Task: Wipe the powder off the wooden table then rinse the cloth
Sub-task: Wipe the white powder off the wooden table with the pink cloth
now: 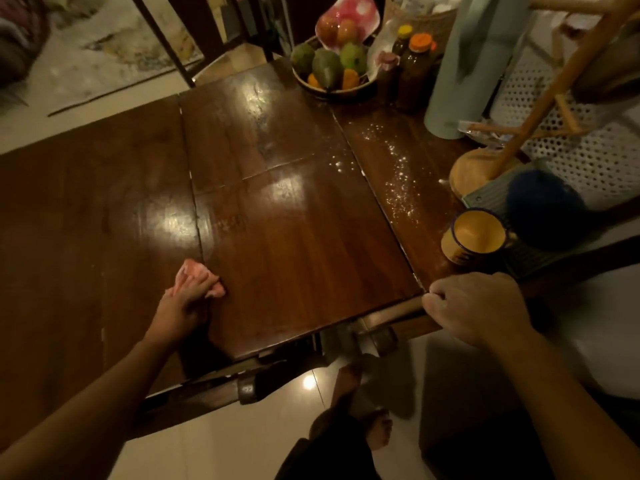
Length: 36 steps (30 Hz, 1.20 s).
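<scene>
Pressing a bunched pink cloth flat to the tabletop, the left hand sits at the near left of the middle panel, fingers clenched over the wad so the palm can bear down and push it. Right hand rests at the near right edge, fingers curled around the rim of the wood; reads as a brace, steadying the body for a long reach, though how firmly it holds is hard to tell. Powder lies as a scattered white trail on the right-hand panel, running from far to near, with a few specks just left of the panel seam. Cloth and powder are well apart, so the main spill looks untouched. Yellow mug stands just beside the near end of the trail; a round wooden base with a slanted pole sits to its right; a fruit bowl and jars crowd the far end. Judgement: wiping needs a sweep rightward, kept shy of the mug to avoid knocking it. No sink or tap is in view, so rinsing is some way off.
</scene>
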Motion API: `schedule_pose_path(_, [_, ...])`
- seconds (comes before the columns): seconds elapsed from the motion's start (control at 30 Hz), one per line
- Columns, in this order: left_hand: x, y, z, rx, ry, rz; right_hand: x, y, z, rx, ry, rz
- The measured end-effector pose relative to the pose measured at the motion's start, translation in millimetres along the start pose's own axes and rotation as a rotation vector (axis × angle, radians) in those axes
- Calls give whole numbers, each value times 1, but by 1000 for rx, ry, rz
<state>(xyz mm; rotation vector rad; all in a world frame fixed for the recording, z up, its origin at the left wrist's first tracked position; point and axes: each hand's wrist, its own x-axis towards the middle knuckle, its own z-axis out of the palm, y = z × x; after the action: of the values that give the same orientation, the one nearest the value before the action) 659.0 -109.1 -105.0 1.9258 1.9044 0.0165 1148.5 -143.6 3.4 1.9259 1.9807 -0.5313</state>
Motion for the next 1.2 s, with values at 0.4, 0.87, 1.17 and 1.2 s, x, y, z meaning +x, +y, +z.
schedule_pose_path(0.4, [111, 132, 32, -146, 26, 22, -2, -2, -5, 72, 76, -42])
schedule_pose_path(0.87, [115, 293, 111, -111, -180, 781, -20, 2, 41, 320, 691, 19])
schedule_pose_path(1.17, [199, 360, 90, -113, -117, 679, -14, -3, 37, 359, 592, 150])
schedule_pose_path(1.2, [200, 366, 91, -104, -98, 665, -13, -3, 36, 356, 574, 162])
